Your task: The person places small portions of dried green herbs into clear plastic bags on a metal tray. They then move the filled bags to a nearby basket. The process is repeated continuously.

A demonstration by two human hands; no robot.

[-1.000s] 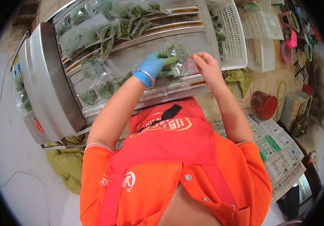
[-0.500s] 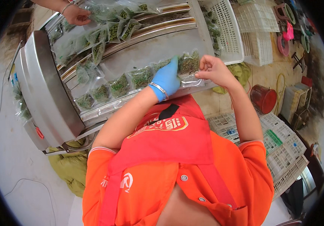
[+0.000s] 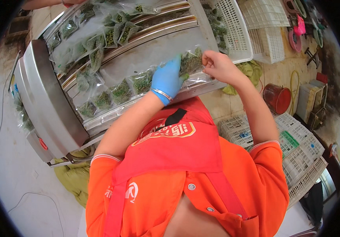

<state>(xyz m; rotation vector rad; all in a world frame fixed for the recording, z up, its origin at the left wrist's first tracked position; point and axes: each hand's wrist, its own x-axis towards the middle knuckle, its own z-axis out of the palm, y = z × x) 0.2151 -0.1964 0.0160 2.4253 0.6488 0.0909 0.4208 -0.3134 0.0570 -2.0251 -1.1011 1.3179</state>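
Observation:
A row of clear bags of small green peppercorns (image 3: 120, 91) lies along the near edge of a steel packing machine (image 3: 150, 59). At the row's right end is another filled clear bag (image 3: 191, 61). My left hand (image 3: 166, 80), in a blue glove with green-stained fingertips, is closed at this bag's left side. My bare right hand (image 3: 220, 68) pinches at its right edge, thumb and forefinger together. The flat, unfilled end of the bag lies toward me. My left fingers partly cover the neighbouring bag.
More filled bags (image 3: 118, 33) lie along the machine's far side, where another person's hand (image 3: 74, 1) shows at the top edge. The rounded steel lid (image 3: 51, 94) stands at left. A white basket (image 3: 239, 33) holds bags at right. Crates (image 3: 302, 158) and a red bucket (image 3: 276, 98) are beyond.
My left hand has shifted slightly left on the row. My right hand has moved a little up and left along the bag's edge. The other person's hand has withdrawn toward the top edge.

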